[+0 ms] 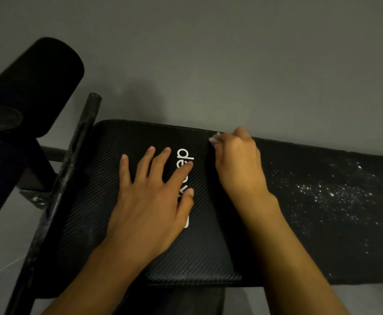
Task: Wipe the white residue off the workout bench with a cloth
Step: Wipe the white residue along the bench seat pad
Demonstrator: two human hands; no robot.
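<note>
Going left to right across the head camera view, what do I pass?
Foam roller pad, metal bar, left hand flat on the bench, right hand holding a white cloth, white residue.

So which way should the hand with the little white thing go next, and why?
Probably sideways to the right, along the bench, onto the white specks. The right hand pinches what looks like a bit of cloth at the bench's far edge, and the specks lie just right of it. The left hand rests flat, steadying.
</note>
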